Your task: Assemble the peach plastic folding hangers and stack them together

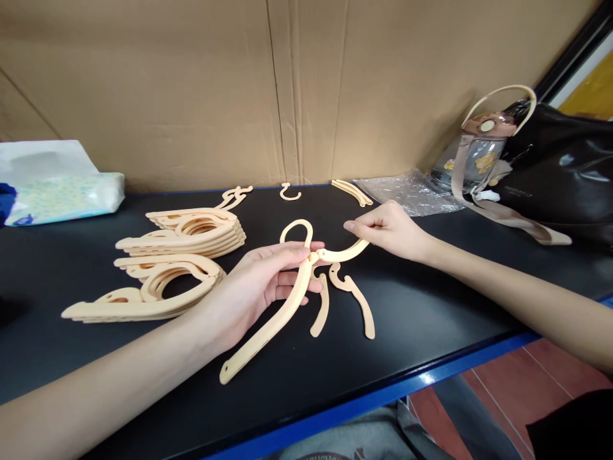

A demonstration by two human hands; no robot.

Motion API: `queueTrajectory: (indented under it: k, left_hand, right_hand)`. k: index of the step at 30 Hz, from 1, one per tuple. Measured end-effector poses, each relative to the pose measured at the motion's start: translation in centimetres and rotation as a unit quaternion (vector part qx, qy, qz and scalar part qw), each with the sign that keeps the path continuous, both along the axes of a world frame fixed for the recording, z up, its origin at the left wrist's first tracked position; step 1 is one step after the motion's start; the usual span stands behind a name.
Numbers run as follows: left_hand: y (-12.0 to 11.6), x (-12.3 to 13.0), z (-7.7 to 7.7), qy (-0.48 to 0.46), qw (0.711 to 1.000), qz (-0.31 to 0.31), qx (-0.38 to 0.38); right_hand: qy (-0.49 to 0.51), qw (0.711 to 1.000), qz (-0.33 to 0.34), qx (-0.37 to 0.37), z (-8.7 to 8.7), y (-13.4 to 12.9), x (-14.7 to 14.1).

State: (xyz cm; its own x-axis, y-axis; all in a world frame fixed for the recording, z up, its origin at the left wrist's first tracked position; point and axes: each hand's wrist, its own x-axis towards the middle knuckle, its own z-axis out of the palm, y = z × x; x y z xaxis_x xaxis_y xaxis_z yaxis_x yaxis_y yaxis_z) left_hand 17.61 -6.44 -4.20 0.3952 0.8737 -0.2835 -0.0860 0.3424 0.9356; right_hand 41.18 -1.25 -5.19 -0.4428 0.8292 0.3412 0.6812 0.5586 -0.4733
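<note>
My left hand (pixel 268 281) is closed on a cream plastic hanger piece (pixel 282 306), a long arm slanting down to the left with a hook (pixel 297 225) rising at its top. My right hand (pixel 390 231) pinches the far end of a curved cream arm (pixel 342 254), whose near end meets the hook's base by my left fingertips. Whether the two are joined is too small to tell. Under and beside my left hand, two small curved pieces, one (pixel 322 306) on the left and one (pixel 361 303) on the right, lie on the black table (pixel 412 319).
Two stacks of folded cream hangers (pixel 205 236) (pixel 158 310) lie at left. Farther back are loose parts (pixel 234 197), a hook (pixel 290 193), curved arms (pixel 352 191) and clear plastic (pixel 412 193). A tissue pack (pixel 67 191), bottle (pixel 479 156) and black bag (pixel 565 172) flank them.
</note>
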Motion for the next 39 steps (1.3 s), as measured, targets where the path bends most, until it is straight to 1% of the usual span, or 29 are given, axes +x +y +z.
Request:
queueTrajectory:
  k: [9,21,29,31,35,37,39]
  left_hand:
    - [0.1,0.0,-0.1,-0.003,1.000,-0.009,0.001]
    - [-0.1,0.1,0.0,0.002,1.000,-0.017,0.008]
    - [-0.2,0.2,-0.2,0.019,0.999,-0.020,0.033]
    - [-0.3,0.4,-0.2,0.022,0.998,-0.030,0.041]
    - [-0.6,0.7,-0.1,0.021,0.996,-0.069,0.044]
    - [-0.6,0.6,-0.1,0.020,0.997,-0.064,0.042]
    - [-0.5,0.5,-0.1,0.015,0.998,-0.041,0.036]
  right_hand:
    - [0.002,1.000,0.023,-0.008,0.2,-0.1,0.1]
    - [-0.002,1.000,0.016,-0.008,0.3,-0.2,-0.1]
    - [-0.019,1.000,0.014,-0.001,0.5,-0.4,-0.2]
    - [-0.016,1.000,0.023,-0.010,0.6,-0.6,-0.4]
    - [0.010,0.999,0.028,-0.024,1.0,-0.6,-0.4]
    - [0.009,0.999,0.026,-0.017,1.1,-0.4,-0.1]
    - [0.001,1.000,0.028,-0.013,1.1,-0.3,0.2]
